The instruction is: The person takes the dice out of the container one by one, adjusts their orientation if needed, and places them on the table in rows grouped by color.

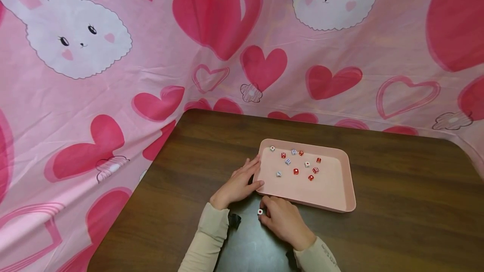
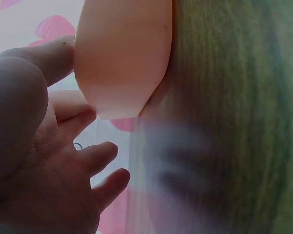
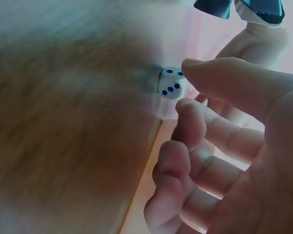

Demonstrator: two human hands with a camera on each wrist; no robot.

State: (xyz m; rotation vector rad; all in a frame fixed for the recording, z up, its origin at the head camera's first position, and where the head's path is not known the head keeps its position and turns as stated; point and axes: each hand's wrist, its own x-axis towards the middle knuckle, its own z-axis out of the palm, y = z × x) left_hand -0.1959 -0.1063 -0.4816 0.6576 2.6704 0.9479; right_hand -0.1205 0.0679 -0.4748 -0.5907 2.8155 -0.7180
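Note:
A white die with dark pips lies on the table just in front of a shallow pink tray. My right hand is at this die, thumb tip at its edge and index fingertip close by, as the right wrist view shows; the other fingers are bent. In that view the die shows blue pips. My left hand rests against the tray's left end, fingers extended along the outer wall and thumb at the rim. Inside the tray lie several red dice and several white dice, spread mostly over its left and middle.
The dark wooden table extends on both sides of the tray. Behind it and at the left hangs a pink cloth with hearts and rabbit faces. Beige sleeves cover both forearms, and a black strap piece shows at the left wrist.

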